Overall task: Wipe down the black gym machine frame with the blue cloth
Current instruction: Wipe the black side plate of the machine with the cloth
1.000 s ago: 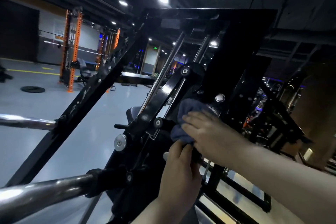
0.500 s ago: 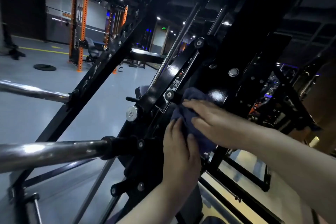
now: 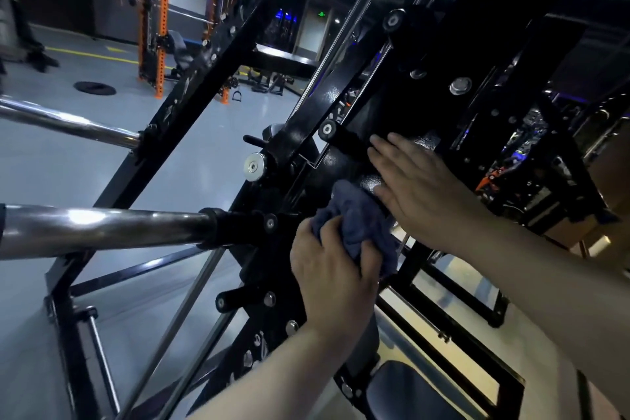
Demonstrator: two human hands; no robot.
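Note:
The black gym machine frame (image 3: 402, 54) slants across the middle of the view, with bolts and a glossy plate. A bunched blue cloth (image 3: 358, 215) lies against the frame's lower middle. My left hand (image 3: 332, 269) grips the cloth from below, fingers curled into its folds. My right hand (image 3: 416, 184) lies flat with straight fingers on the glossy black plate, just above and to the right of the cloth, its palm edge touching the cloth.
A chrome bar (image 3: 102, 227) juts left from the frame at hand height, another chrome bar (image 3: 68, 126) above it. A black padded seat (image 3: 405, 392) sits below right. An orange rack (image 3: 155, 17) stands far back on the grey floor (image 3: 68, 174).
The cloth has passed from under my right hand into my left hand's grip and moved lower on the frame. My right hand now lies on bare metal. The view tilted down.

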